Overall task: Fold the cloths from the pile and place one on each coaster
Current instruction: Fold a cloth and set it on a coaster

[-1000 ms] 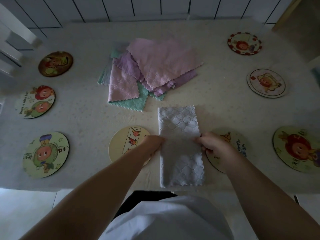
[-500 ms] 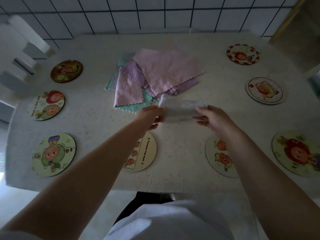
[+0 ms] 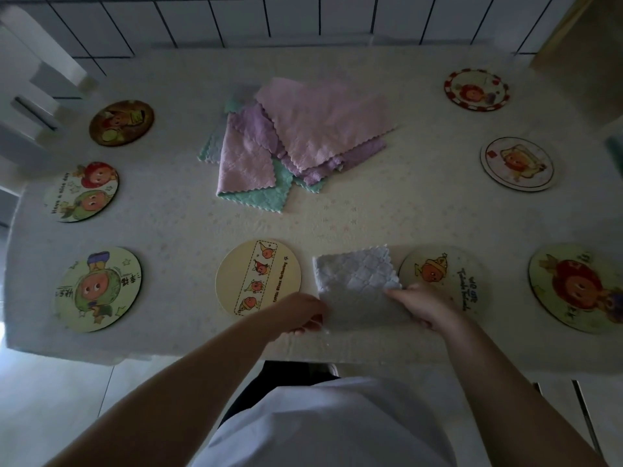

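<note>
Coasters (image 3: 258, 277) flanking held cloth (image 3: 357, 284)

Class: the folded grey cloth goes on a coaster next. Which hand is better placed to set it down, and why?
Either: both hands grip the cloth, which lies between two bare coasters. Slight edge to the right hand, already over the right coaster.

Both hands pinched the folded grey cloth (image 3: 357, 284): left hand (image 3: 298, 313) at its left edge, right hand (image 3: 419, 306) opposite, coasters flanking the fingers.
</note>
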